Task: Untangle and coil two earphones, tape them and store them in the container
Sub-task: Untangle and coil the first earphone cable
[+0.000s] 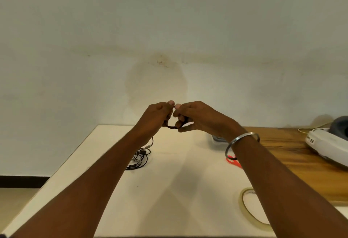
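Observation:
Both of my hands are raised above the far end of the white table (169, 190), close together. My left hand (157, 114) and my right hand (195, 116) each pinch a dark earphone cable (172, 127), which loops between them. From the left hand the cable hangs down to a tangled pile of black earphone wire (139, 159) lying on the table beside my left forearm. A roll of clear tape (246, 209) lies at the near right, partly hidden by my right forearm. A clear container (217, 140) sits behind my right wrist, mostly hidden.
Red-handled scissors (232, 161) lie under my right wrist. A wooden tabletop (282, 147) adjoins on the right, carrying a white and grey device (327, 143) at its far right. A pale wall stands right behind the table.

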